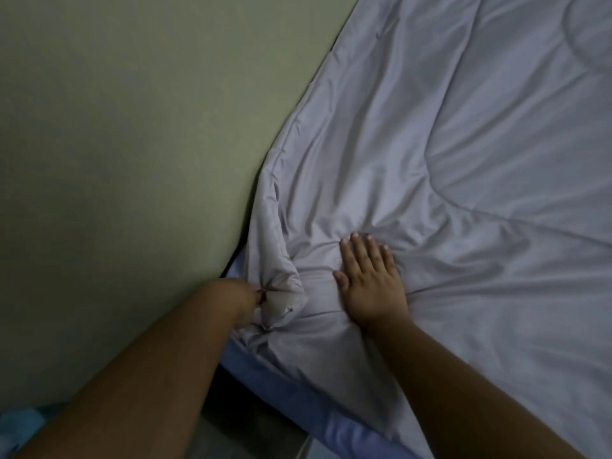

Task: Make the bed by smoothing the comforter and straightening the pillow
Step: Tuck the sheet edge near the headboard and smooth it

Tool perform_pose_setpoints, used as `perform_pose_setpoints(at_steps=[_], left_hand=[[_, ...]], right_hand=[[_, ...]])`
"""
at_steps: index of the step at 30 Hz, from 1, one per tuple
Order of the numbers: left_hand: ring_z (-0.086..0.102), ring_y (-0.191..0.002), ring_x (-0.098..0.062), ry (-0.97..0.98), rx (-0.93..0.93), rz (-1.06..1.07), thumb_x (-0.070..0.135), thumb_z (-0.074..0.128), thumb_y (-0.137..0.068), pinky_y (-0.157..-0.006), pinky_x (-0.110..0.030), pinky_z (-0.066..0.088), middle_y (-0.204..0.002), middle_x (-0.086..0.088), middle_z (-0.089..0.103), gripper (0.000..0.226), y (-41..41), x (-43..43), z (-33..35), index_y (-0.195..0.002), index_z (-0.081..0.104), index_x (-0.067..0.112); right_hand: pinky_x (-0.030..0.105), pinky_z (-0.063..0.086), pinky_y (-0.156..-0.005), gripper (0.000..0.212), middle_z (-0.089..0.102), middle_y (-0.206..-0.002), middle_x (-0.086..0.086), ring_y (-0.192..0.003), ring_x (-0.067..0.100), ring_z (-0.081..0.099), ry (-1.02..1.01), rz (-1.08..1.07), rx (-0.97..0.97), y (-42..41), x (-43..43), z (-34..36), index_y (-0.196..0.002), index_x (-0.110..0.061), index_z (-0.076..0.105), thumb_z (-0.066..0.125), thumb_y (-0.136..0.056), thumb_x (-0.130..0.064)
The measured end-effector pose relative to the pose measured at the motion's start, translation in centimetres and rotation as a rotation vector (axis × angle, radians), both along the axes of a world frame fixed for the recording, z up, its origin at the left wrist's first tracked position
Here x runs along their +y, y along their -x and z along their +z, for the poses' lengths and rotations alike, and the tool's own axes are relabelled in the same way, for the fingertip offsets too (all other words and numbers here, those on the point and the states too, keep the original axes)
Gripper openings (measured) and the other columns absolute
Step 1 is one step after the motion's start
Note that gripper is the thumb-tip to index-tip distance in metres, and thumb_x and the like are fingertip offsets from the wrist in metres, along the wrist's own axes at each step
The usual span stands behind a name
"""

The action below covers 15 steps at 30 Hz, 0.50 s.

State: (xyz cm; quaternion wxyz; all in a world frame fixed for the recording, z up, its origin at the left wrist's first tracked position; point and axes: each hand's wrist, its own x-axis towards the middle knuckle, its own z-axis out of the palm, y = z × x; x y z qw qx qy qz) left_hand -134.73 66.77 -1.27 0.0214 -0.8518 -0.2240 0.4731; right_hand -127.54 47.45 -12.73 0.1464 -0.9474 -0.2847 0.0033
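The comforter is a plain pale lavender-grey with no print, only faint stitched quilting lines. Under its edge shows a blue sheet, and the wall beside the bed is dull olive green.

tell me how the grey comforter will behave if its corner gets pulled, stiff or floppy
Probably floppy: the comforter bunches into folds where the left hand grips its corner. Likely puffy and light, since soft creases radiate around the flat right hand. Its sheen suggests it may slide easily.
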Motion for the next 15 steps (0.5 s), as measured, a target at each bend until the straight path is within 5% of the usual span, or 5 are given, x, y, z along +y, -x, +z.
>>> perform_pose_setpoints(at_steps=[2,5,7,12,15], left_hand=[[0.057,-0.117,-0.026,0.079,-0.123,-0.045,0.034,0.053,-0.092,-0.095,-0.028,0.044,-0.131,-0.011,0.059,0.041,-1.0,0.4,0.8,-0.128,0.06,0.013],[0.064,-0.089,-0.031,0.118,-0.753,-0.25,0.037,0.047,-0.081,-0.076,-0.033,0.051,-0.1,-0.012,0.066,0.036,-3.7,-0.5,0.7,-0.087,0.071,0.01],[0.065,-0.089,-0.03,0.106,-0.879,-0.508,0.037,0.042,-0.08,-0.075,-0.033,0.052,-0.099,-0.01,0.066,0.04,-5.1,-2.4,0.7,-0.088,0.071,0.011],[0.047,-0.129,-0.026,-0.209,-0.085,-0.629,0.035,0.034,-0.1,-0.107,-0.036,0.034,-0.141,-0.006,0.051,0.042,-4.9,-1.4,-0.3,-0.131,0.055,0.016],[0.029,-0.142,-0.024,-0.4,0.133,-0.493,0.022,0.034,-0.102,-0.117,-0.033,0.021,-0.153,-0.01,0.031,0.042,-3.4,0.9,-0.5,-0.142,0.037,0.009]], right_hand=[[0.047,0.021,-0.114,0.057,0.044,-0.147,0.012,-0.137,0.032,0.04,-0.01,0.003,0.001,0.1,0.0,-0.3,-0.142,-0.012,0.046,0.034,-0.094,-0.042],[0.047,0.022,-0.113,0.057,0.044,-0.147,0.012,-0.137,0.032,0.04,-0.027,0.0,-0.04,0.1,-0.1,-0.7,-0.141,-0.012,0.046,0.035,-0.094,-0.042],[0.047,0.022,-0.114,0.057,0.044,-0.147,0.012,-0.137,0.031,0.04,-0.047,-0.003,-0.065,0.1,-0.1,-1.0,-0.142,-0.012,0.046,0.036,-0.094,-0.042],[0.045,0.02,-0.115,0.057,0.043,-0.148,0.01,-0.138,0.029,0.039,-0.057,-0.01,-0.094,0.1,0.0,-1.2,-0.142,-0.013,0.045,0.038,-0.093,-0.042],[0.044,0.019,-0.115,0.057,0.043,-0.148,0.01,-0.137,0.029,0.04,-0.048,-0.016,-0.099,0.1,0.1,-1.2,-0.142,-0.013,0.046,0.039,-0.092,-0.042]])
